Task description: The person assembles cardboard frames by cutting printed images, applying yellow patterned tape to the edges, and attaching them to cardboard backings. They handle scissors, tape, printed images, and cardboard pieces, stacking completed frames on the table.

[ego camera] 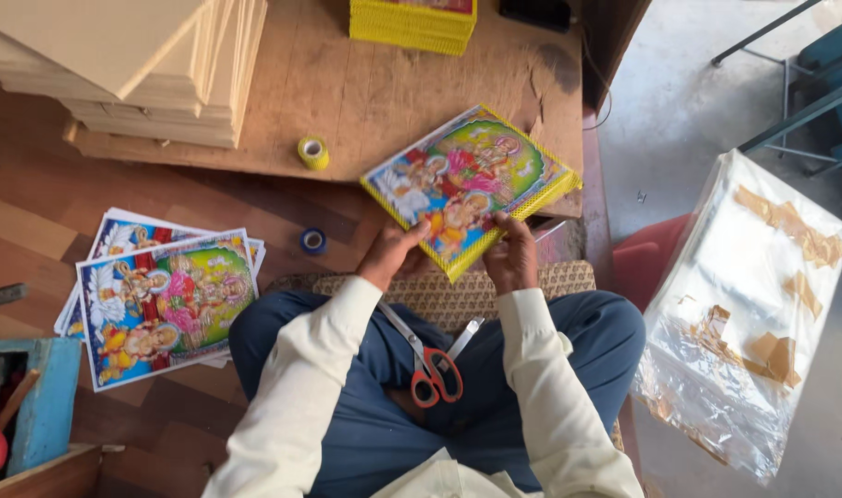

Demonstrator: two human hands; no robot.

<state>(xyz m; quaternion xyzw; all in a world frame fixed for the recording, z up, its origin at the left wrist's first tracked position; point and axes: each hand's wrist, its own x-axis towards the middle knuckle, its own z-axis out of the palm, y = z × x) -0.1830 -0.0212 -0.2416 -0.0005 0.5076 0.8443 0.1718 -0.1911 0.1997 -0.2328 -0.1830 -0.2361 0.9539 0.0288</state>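
A stack of colourful picture prints with yellow edges (472, 180) rests tilted on the edge of a low wooden board (366, 92). My left hand (391, 253) grips the stack's near corner from the left. My right hand (510, 254) holds the near edge from the right. Red-handled scissors (432, 369) lie in my lap between my blue trouser legs.
More prints (163, 304) lie on the floor at left. A yellow tape roll (313, 152) and a blue tape roll (313, 242) sit nearby. Tan sheets (135, 65) are piled at back left, a yellow stack (412, 23) behind, clear plastic sleeves (744, 304) at right, a blue toolbox (20, 406) lower left.
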